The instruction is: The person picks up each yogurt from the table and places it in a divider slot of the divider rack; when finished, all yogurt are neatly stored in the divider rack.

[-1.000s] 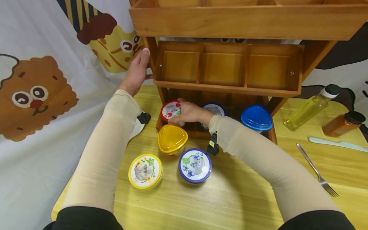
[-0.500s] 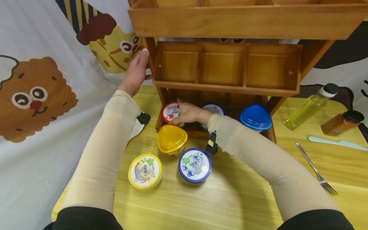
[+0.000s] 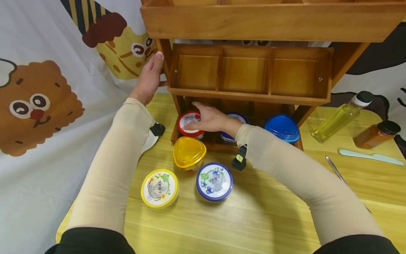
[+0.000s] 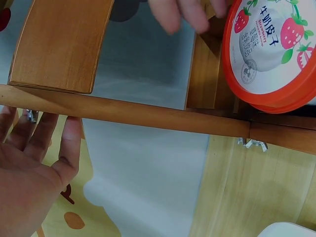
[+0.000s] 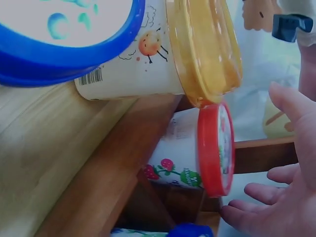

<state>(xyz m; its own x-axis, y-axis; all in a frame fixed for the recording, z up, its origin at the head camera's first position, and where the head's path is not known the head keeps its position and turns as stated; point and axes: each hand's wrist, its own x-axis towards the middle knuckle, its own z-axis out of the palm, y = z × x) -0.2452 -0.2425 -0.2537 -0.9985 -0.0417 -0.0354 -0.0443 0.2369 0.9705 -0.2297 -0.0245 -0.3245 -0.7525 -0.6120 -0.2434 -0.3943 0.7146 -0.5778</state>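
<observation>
In the bottom tier's left compartment stands a red-lidded strawberry tub point(image 3: 187, 121); its lid point(image 5: 217, 148) faces my right hand point(image 3: 210, 118). That hand is spread over the tub, its fingers point(image 5: 259, 192) apart from the lid in the right wrist view. My left hand point(image 3: 149, 79) touches the side of the wooden rack point(image 3: 222, 92), fingers point(image 4: 73, 140) against its side rail in the left wrist view. Behind my right wrist, a blue-lidded tub point(image 3: 226, 137) is partly hidden. A tub with a clear blue rounded-triangular lid point(image 3: 282, 127) occupies the right compartment.
Before the rack stand an amber-lidded tub point(image 3: 189, 152), a yellow-rimmed tub point(image 3: 159, 188) and a blueberry tub point(image 3: 214, 181). At right are an oil bottle point(image 3: 342, 116), a jar point(image 3: 376, 134), a pale knife point(image 3: 369, 156) and a fork point(image 3: 334, 167) partly under my sleeve.
My right hand has let go of the strawberry tub, spread its fingers and lifted slightly off it. The right forearm has shifted right and covers more of the fork. The left hand stays put.
</observation>
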